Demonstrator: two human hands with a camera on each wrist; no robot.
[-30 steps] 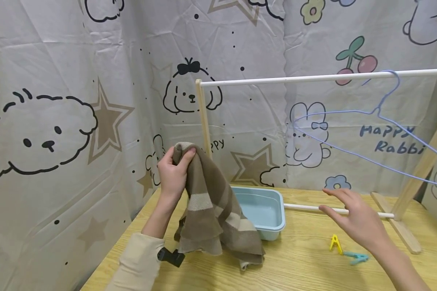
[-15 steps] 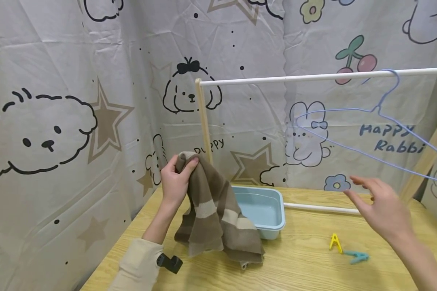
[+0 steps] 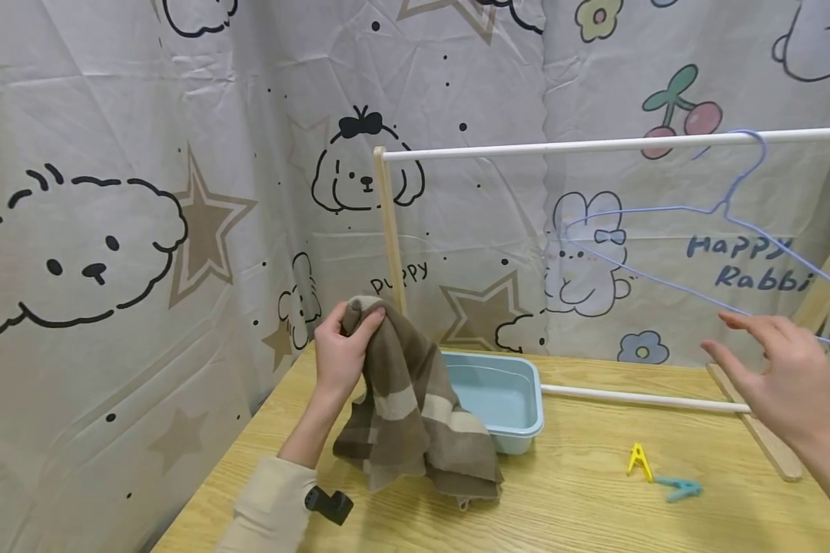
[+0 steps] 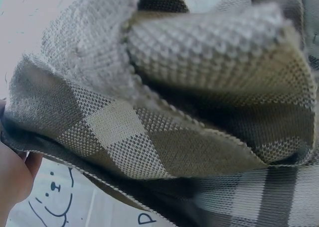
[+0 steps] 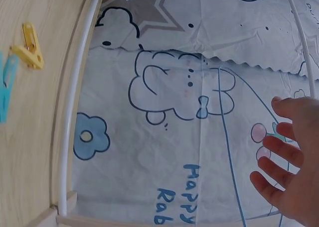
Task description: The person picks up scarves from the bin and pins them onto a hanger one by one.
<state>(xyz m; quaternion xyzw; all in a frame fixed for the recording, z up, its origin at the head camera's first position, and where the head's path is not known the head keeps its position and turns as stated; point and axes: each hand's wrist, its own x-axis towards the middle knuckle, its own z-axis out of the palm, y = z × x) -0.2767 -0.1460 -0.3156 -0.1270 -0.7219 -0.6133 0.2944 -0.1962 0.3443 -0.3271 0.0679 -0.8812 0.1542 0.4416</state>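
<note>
My left hand pinches the top of a brown checked knit cloth between thumb and fingers. The cloth hangs in folds, its lower edge at the table and its right side overlapping the basin. In the left wrist view, its folds fill most of the picture, and part of my left hand shows at the left edge. At the right, my right hand is in the air with fingers apart and nothing in them. It overlaps the lower wire of a blue hanger. In the right wrist view its fingers are spread beside the hanger.
The hanger hooks over the white top bar of a wooden rack. Behind the cloth stands a light blue basin. A yellow clothespin and a teal clothespin lie on the wooden table. Printed curtains surround the table.
My right hand has moved to the right and slightly up, towards the hanger. My left hand has lowered a little with the cloth, which bunches more at the table.
</note>
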